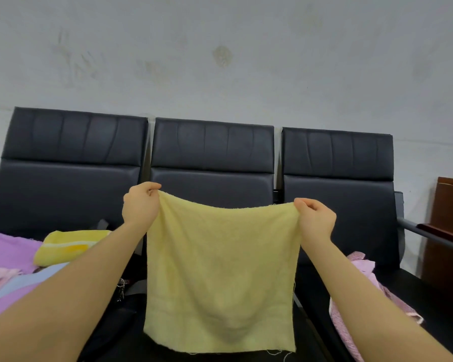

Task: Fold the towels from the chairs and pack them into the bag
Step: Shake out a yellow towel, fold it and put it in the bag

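Pinching the pale yellow square terry towel by its top corners, your left hand and right hand hang it flat above the middle black chair's seat, squared for folding.

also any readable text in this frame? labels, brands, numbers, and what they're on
None readable.
Pale yellow towel held up by the left hand and right hand: no tag or print visible.
Folded yellow towel: white stripe only, no lettering.
Black chairs and wall: stains, no signs.
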Demonstrator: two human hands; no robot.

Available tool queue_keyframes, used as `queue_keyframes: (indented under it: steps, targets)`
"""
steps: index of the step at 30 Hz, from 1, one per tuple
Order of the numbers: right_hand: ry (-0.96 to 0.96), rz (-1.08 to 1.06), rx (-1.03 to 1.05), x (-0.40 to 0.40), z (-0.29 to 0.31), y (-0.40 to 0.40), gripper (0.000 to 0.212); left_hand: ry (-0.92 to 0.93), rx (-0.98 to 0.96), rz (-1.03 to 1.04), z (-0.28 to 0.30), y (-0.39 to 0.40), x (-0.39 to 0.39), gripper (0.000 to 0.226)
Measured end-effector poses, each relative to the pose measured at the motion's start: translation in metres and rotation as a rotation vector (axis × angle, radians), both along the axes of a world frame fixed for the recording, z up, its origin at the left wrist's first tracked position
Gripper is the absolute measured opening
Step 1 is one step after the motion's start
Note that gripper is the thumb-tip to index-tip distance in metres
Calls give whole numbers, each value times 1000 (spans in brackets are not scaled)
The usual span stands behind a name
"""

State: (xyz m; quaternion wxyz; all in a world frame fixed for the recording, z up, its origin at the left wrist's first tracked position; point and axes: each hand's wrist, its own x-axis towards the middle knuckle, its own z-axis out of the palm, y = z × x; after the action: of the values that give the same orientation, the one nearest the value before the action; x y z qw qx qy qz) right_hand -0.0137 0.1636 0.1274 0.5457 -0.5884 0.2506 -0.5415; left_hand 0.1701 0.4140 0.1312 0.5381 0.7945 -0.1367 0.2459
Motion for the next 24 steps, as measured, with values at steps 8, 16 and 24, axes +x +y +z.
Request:
queue_keyframes:
  steps: [8, 16, 24]
  targets:
    - [-136, -79, 93, 2, 6, -1, 9, 271, -538, -194, 8, 3, 1, 25]
    - [-216, -9, 146, -1, 10, -1, 23, 218, -663, -327, 28, -3, -17, 39]
    - [-375, 225, 246, -11, 17, 12, 35, 136, -391, -257, 34, -3, -10, 50]
